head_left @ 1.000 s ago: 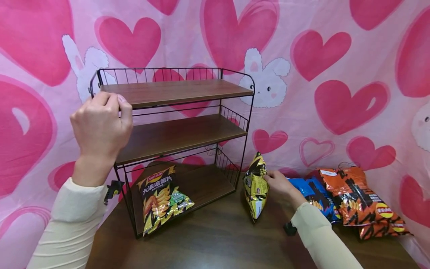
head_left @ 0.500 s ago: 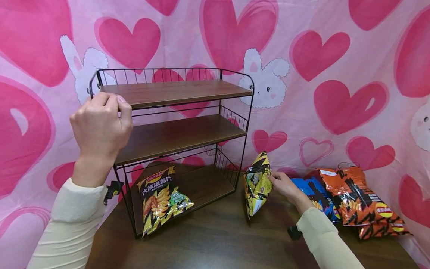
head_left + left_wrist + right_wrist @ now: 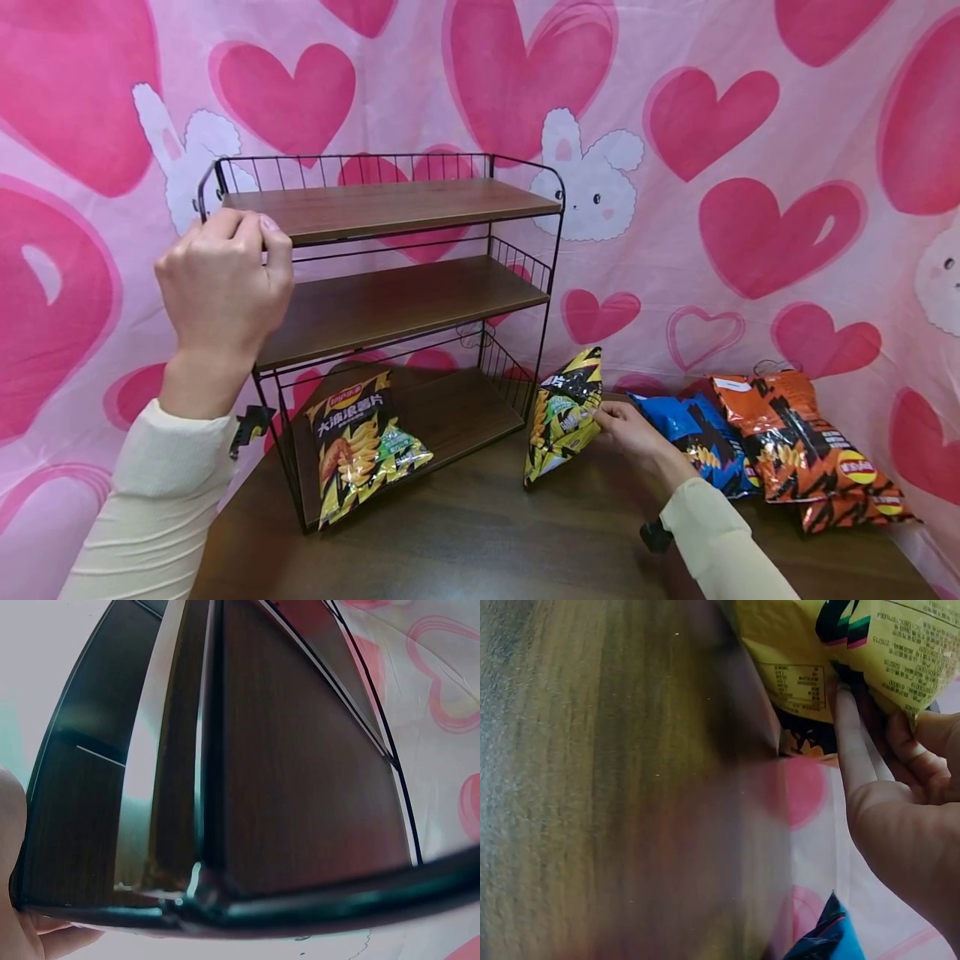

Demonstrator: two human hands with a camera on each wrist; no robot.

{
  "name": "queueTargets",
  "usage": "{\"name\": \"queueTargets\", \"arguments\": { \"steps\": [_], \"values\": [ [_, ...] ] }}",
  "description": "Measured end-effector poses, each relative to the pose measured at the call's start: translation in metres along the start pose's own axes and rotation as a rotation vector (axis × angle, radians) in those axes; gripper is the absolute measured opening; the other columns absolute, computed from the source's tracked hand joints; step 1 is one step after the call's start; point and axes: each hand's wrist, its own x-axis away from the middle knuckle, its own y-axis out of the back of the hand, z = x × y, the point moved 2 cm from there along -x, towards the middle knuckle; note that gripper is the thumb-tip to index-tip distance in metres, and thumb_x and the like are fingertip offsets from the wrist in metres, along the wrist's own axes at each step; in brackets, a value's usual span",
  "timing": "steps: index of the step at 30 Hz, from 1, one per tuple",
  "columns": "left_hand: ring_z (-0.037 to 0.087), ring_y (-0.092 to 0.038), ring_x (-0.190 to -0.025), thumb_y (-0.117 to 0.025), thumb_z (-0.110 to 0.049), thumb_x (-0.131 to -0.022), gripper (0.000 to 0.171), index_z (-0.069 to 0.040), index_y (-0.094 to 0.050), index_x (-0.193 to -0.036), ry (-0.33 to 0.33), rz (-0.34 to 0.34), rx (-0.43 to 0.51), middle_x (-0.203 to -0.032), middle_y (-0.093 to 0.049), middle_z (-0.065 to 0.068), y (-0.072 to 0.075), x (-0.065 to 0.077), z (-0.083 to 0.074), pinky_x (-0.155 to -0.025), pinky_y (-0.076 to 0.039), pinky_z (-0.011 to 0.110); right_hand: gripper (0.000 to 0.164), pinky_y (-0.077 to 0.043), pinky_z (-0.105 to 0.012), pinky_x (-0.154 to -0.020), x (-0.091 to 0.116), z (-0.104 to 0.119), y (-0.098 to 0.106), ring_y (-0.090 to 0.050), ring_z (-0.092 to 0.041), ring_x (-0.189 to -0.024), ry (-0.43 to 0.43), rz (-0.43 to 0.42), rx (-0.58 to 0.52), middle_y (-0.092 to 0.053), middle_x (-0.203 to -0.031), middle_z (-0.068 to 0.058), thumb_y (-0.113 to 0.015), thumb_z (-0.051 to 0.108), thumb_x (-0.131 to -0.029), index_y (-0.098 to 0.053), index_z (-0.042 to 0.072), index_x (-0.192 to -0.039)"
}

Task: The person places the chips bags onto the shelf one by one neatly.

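My left hand [image 3: 225, 287] is curled at the upper left front corner of a three-tier rack [image 3: 420, 204] with brown boards and a black wire frame. In the left wrist view, part of that hand shows against the dark metal frame [image 3: 322, 907]. To the right of the rack, my right hand [image 3: 633, 433] pinches the right edge of a yellow-and-black bag of chips [image 3: 562, 412], which is tilted with its printed front partly toward the head camera. The right wrist view shows fingers and thumb at the bag's yellow back [image 3: 795, 645].
A similar bag of chips [image 3: 363, 450] leans on the bottom tier at the left. At the right of the brown table [image 3: 480, 542] lie a blue bag [image 3: 697, 433] and orange bags [image 3: 802, 442], partly stacked. A pink heart-print cloth [image 3: 675, 275] hangs behind.
My right hand has turned the yellow-and-black bag of chips so more of its front shows, and shifted it slightly left toward the rack. The left hand has stayed in place.
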Motion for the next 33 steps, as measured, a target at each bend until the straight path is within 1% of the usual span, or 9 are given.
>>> {"name": "queueTargets", "arguments": {
  "steps": [5,10,15,20,22,25,29,33],
  "values": [
    [0.051,-0.059,-0.069,-0.036,-0.029,-0.103,0.056,0.012,-0.071,-0.089,-0.001,0.003,-0.001,-0.09,-0.07,0.025,0.0,0.001,-0.001,-0.053,-0.043,0.064,0.031,-0.053,-0.037,-0.1,0.0,-0.007,-0.001,-0.067,-0.017,-0.106,-0.013,0.041,-0.064,-0.069,-0.111,-0.007,-0.046,0.02,-0.11,-0.061,-0.007,-0.114],
    [0.052,-0.059,-0.069,-0.037,-0.028,-0.103,0.054,0.012,-0.071,-0.088,0.003,-0.014,0.006,-0.089,-0.07,0.025,0.0,0.001,0.0,-0.052,-0.042,0.065,0.029,-0.053,-0.038,-0.1,0.002,-0.012,-0.002,-0.067,-0.015,-0.104,0.003,0.081,-0.079,-0.069,-0.108,-0.005,-0.045,0.017,-0.11,-0.061,-0.007,-0.112],
    [0.052,-0.06,-0.069,-0.038,-0.028,-0.103,0.054,0.012,-0.071,-0.089,0.005,-0.019,0.01,-0.09,-0.07,0.025,0.0,0.0,0.0,-0.052,-0.043,0.065,0.033,-0.052,-0.043,-0.102,0.004,-0.014,0.001,-0.067,-0.014,-0.103,0.004,0.113,-0.055,-0.069,-0.108,-0.004,-0.044,0.018,-0.11,-0.061,-0.009,-0.117],
    [0.052,-0.059,-0.069,-0.038,-0.028,-0.103,0.054,0.013,-0.071,-0.089,0.003,-0.01,0.008,-0.09,-0.07,0.025,0.0,0.001,0.0,-0.052,-0.043,0.065,0.037,-0.052,-0.046,-0.102,0.009,-0.017,0.006,-0.067,-0.016,-0.103,-0.03,0.133,-0.028,-0.068,-0.108,-0.004,-0.042,0.019,-0.111,-0.057,-0.012,-0.124],
    [0.052,-0.059,-0.068,-0.038,-0.028,-0.103,0.055,0.013,-0.071,-0.089,0.001,-0.007,0.009,-0.09,-0.07,0.025,0.0,0.001,0.0,-0.051,-0.043,0.065,0.038,-0.051,-0.047,-0.102,0.011,-0.018,0.007,-0.068,-0.016,-0.103,-0.047,0.134,-0.028,-0.068,-0.109,-0.004,-0.041,0.018,-0.111,-0.056,-0.013,-0.127],
    [0.051,-0.059,-0.067,-0.037,-0.029,-0.103,0.055,0.013,-0.071,-0.089,-0.001,-0.002,0.008,-0.09,-0.07,0.025,0.0,0.001,-0.001,-0.051,-0.043,0.064,0.038,-0.052,-0.049,-0.101,0.015,-0.019,0.008,-0.068,-0.017,-0.104,-0.063,0.13,-0.026,-0.068,-0.11,-0.006,-0.04,0.018,-0.111,-0.055,-0.014,-0.127],
    [0.052,-0.059,-0.068,-0.038,-0.028,-0.103,0.055,0.012,-0.071,-0.089,0.001,-0.01,0.008,-0.09,-0.07,0.025,0.0,0.001,0.0,-0.051,-0.042,0.065,0.035,-0.054,-0.05,-0.097,0.021,-0.02,0.009,-0.068,-0.019,-0.102,-0.103,0.101,-0.035,-0.066,-0.11,-0.01,-0.042,0.018,-0.111,-0.057,-0.012,-0.12],
    [0.052,-0.059,-0.069,-0.038,-0.028,-0.103,0.054,0.012,-0.072,-0.091,0.004,-0.012,0.008,-0.091,-0.071,0.026,0.0,0.001,0.0,-0.052,-0.043,0.065,0.035,-0.056,-0.05,-0.093,0.027,-0.021,0.01,-0.07,-0.022,-0.099,-0.138,0.095,-0.063,-0.067,-0.108,-0.012,-0.041,0.017,-0.111,-0.053,-0.015,-0.122]
  ]
}}
